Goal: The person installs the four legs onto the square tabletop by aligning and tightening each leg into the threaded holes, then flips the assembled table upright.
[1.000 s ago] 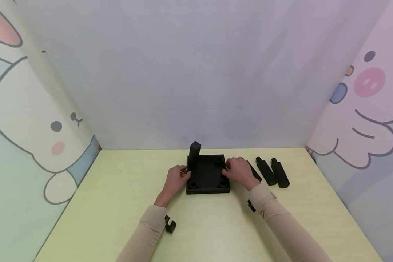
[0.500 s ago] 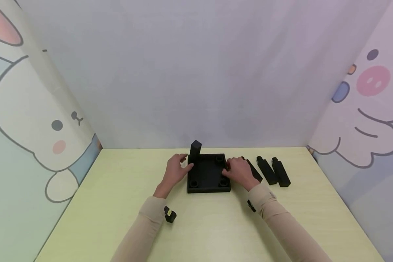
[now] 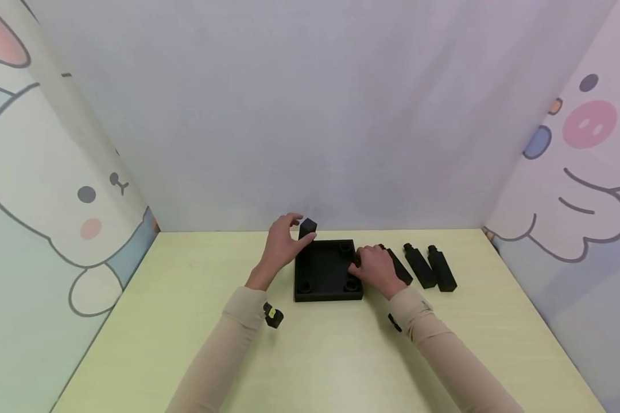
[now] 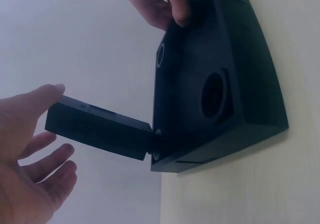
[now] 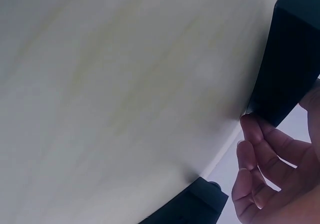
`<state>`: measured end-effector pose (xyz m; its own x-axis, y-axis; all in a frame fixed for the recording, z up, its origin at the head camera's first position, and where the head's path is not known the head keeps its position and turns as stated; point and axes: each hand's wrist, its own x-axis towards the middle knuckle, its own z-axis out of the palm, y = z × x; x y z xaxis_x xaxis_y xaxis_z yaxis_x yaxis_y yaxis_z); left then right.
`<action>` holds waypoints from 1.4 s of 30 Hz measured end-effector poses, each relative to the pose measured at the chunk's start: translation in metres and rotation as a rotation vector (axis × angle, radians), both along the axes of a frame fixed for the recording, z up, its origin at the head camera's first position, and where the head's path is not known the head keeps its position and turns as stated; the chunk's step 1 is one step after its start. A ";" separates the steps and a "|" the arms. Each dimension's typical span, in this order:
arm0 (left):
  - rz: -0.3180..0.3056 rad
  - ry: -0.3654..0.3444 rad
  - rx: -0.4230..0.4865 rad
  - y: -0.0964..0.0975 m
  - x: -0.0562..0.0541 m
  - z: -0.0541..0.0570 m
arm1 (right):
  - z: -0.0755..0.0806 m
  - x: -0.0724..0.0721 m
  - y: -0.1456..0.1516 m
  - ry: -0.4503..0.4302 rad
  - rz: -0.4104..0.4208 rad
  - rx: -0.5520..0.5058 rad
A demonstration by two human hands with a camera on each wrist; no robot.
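Note:
A black square tabletop lies upside down on the table, with a raised rim and round sockets at its corners. One black table leg stands in the far-left socket, slightly tilted in the left wrist view. My left hand is spread around the upper end of this leg, thumb at its near side, the other fingers apart from it. With my right hand I grip the tabletop's right rim, thumb over the inside and fingertips against the outer side.
Several more black legs lie at the right; one leg is partly behind my right hand, and a leg with a narrow neck lies farthest right. A pale curtain wall rises behind the table's back edge.
My left hand has left the tabletop's left rim and moved up and away to the top of the standing leg, its fingers opening. The right hand keeps its grip.

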<state>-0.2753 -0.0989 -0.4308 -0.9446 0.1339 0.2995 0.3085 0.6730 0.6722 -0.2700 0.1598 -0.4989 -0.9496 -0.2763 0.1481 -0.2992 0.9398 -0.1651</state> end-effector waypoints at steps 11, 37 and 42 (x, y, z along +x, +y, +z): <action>0.022 0.103 -0.042 0.005 -0.004 0.005 | 0.001 0.001 -0.001 -0.006 -0.002 -0.007; 0.092 0.053 -0.119 0.005 -0.009 0.004 | 0.001 0.001 -0.002 -0.019 -0.001 -0.034; 0.129 0.010 -0.130 0.007 -0.008 0.006 | 0.000 0.001 -0.002 -0.013 0.001 -0.033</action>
